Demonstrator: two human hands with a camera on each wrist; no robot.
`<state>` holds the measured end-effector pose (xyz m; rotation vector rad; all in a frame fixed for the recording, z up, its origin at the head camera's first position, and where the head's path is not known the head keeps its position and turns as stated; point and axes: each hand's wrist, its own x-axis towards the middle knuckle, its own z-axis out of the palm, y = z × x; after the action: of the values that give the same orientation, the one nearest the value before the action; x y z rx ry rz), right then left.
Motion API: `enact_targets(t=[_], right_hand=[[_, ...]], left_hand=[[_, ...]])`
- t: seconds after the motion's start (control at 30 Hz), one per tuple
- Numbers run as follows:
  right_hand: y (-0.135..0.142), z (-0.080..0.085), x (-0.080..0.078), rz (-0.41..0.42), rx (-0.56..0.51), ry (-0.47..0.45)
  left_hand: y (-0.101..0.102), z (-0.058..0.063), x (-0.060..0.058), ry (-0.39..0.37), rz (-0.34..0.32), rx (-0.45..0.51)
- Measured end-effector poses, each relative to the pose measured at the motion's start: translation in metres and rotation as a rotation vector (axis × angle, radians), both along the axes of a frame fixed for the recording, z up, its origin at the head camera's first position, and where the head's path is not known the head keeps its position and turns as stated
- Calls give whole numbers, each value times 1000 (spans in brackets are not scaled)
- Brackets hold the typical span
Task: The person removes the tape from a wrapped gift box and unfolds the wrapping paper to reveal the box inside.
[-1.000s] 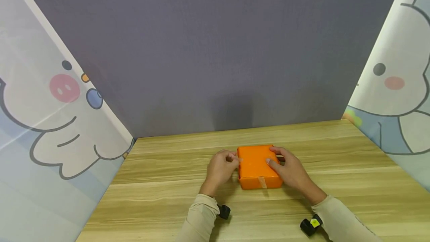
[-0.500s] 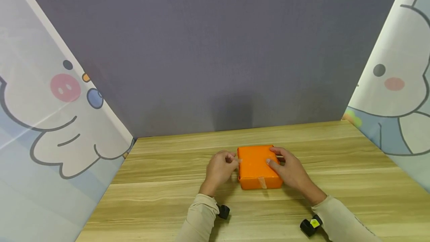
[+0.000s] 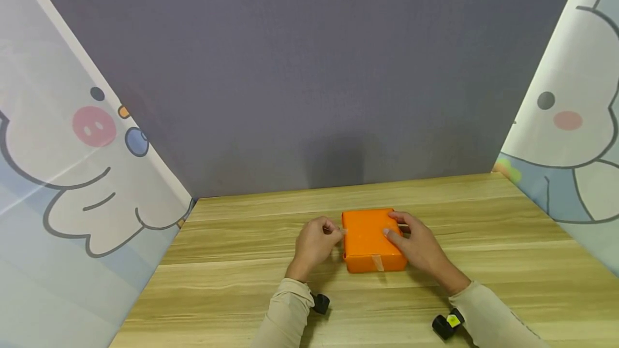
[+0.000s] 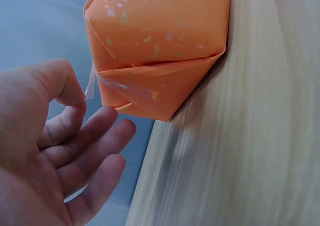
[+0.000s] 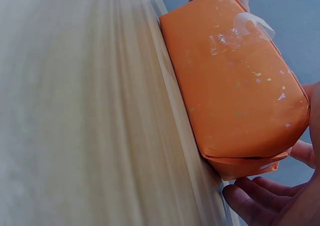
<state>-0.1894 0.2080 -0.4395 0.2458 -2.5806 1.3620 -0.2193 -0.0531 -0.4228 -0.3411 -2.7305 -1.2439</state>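
Observation:
A box wrapped in orange paper (image 3: 369,232) sits on the table, with speckles visible on the paper in the wrist views. My left hand (image 3: 314,241) is at its left end, pinching a strip of clear tape (image 4: 90,83) between thumb and index finger. That strip runs onto the folded end flap (image 4: 145,88); the other left fingers are loosely bent. On the right end, my right hand (image 3: 422,246) holds the box, thumb on top and fingers round the far corner and side. Another piece of tape (image 3: 378,263) crosses the front face, one end standing up in the right wrist view.
The wood-grain table (image 3: 232,273) extends around the box. A grey panel (image 3: 309,79) rises behind it, and cartoon-printed sheets (image 3: 570,101) flank both sides. A black wrist camera (image 3: 321,304) is on the left arm, another (image 3: 446,325) on the right.
My left fingers have drawn slightly left, and more of the tape shows between them and the box. The right hand and the box stay in place.

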Motion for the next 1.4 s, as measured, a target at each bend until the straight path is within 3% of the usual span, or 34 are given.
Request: enact_targets(t=[0.5, 0.97, 1.4], right_hand=[[0, -3, 0, -4, 7, 13], [-2, -3, 1, -2, 14, 28], [-2, -1, 1, -6, 15, 11]], left_hand=[[-5, -2, -1, -29, 26, -21], [-15, -10, -3, -73, -2, 16], [-19, -11, -5, -121, 30, 46]])
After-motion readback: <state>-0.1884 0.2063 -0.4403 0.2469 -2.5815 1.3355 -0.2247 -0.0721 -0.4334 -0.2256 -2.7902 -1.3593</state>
